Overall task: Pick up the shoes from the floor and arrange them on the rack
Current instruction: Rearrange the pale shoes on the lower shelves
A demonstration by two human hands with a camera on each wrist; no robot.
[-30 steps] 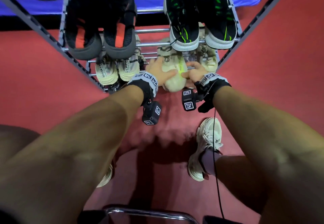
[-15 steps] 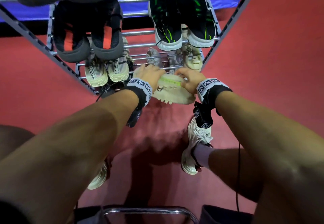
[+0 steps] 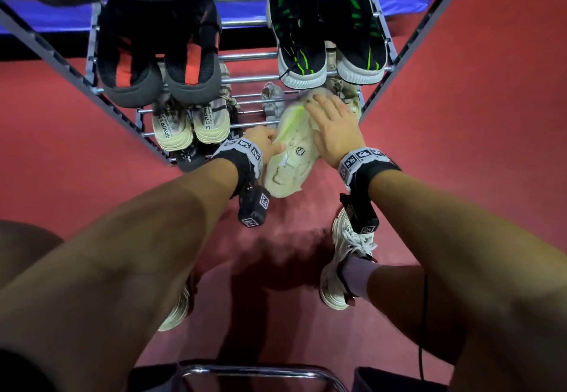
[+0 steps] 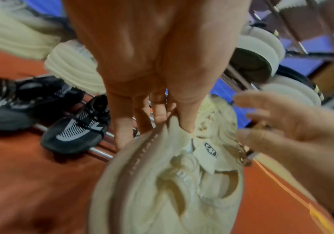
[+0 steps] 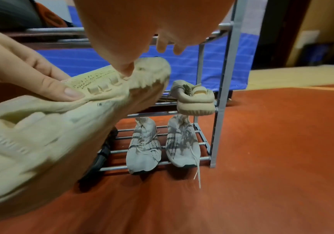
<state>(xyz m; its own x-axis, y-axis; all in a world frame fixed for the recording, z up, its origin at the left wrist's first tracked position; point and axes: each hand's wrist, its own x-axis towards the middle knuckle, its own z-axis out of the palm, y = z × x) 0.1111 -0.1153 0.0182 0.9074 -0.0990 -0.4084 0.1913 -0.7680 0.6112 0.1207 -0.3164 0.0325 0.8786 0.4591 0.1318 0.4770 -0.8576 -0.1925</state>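
- Left hand (image 4: pixel 154 66): thumb and fingers (image 4: pixel 184 115) clamped on the edge of the cream shoe (image 3: pixel 291 152), near its middle.
- Right hand (image 3: pixel 333 128): fingers nearly straight, a little apart, lying flat on the shoe's front part; thumb (image 5: pixel 120 63) pressing the sole.
- Shoe off the red floor (image 3: pixel 460 115), sole turned up, toe at the lower shelves of the rack (image 3: pixel 395 63).
- Readable in head view: "CAPA" on 2 pale sneakers (image 3: pixel 191 123).
- Only in right wrist view: 2 grey-white knit shoes (image 5: pixel 164 142) on the lowest shelf, 1 cream shoe (image 5: pixel 194 101) above.
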